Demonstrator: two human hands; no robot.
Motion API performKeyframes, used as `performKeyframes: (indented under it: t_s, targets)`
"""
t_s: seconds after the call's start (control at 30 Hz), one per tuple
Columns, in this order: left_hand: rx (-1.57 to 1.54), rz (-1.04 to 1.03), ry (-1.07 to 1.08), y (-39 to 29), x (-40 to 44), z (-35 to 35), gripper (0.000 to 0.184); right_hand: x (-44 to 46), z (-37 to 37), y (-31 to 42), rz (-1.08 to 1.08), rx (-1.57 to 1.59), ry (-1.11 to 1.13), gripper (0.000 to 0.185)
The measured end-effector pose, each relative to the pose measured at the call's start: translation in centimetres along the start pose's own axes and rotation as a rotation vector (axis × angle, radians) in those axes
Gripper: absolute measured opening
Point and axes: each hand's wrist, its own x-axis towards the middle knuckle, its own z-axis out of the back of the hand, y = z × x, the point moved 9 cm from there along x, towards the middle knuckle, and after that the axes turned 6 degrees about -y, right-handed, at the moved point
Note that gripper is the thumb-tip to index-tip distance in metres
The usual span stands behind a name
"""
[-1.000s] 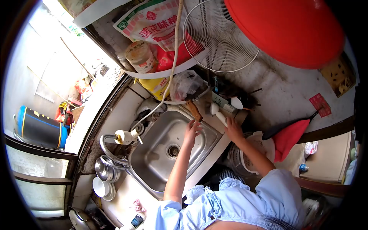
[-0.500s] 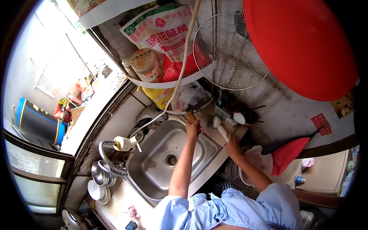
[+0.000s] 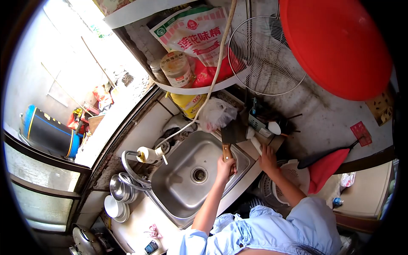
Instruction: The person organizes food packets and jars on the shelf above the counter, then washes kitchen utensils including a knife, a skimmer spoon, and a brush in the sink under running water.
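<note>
My left hand (image 3: 226, 167) is closed round the wooden handle of a cleaver (image 3: 233, 132), above the right rim of the steel sink (image 3: 174, 172). The cleaver's broad dark blade points away from me, its flat side showing. My right hand (image 3: 267, 160) grips the white handle of a brush (image 3: 256, 145) over the counter beside the sink. The brush head lies close to the blade's right edge; whether they touch I cannot tell. Behind the blade sits a clear plastic bag (image 3: 218, 114).
A faucet (image 3: 135, 170) curves over the sink's left side. Stacked metal bowls (image 3: 121, 188) and white bowls (image 3: 114, 207) stand to its left. A green utensil holder (image 3: 258, 126) is behind my right hand. A wire strainer (image 3: 267, 55) and a red basin (image 3: 335, 46) hang above right.
My left hand has turned the cleaver and drawn it nearer my body, so the flat of its blade now shows. The brush stays in my right hand. The whole view has shifted slightly.
</note>
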Motion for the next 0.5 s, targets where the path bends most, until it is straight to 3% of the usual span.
performKeyframes:
  t_s: [0.1,0.17,0.27,0.4,0.47,0.5]
  targets:
    - [-0.019,0.007,-0.039,0.7,-0.4,0.9,0.019,0.4,3.3,2.7,0.074,-0.018,-0.081,0.053]
    - [-0.030,0.005,-0.040,0.9,-0.2,1.4,0.019,1.9,8.2,7.7,0.299,0.136,-0.284,0.054]
    - [0.033,0.015,-0.062,0.6,-0.4,1.6,0.020,6.3,11.0,14.2,0.343,0.248,-0.369,0.053]
    - [0.080,-0.004,-0.101,0.5,-0.9,1.9,0.020,12.4,5.9,17.7,0.321,0.303,-0.353,0.063]
    - [0.064,-0.009,-0.084,0.6,-1.4,2.0,0.021,14.2,-0.1,17.9,0.258,-0.006,-0.146,0.050]
    - [0.060,0.002,-0.085,0.7,-1.9,2.1,0.022,14.2,-0.8,17.8,0.257,0.002,-0.146,0.050]
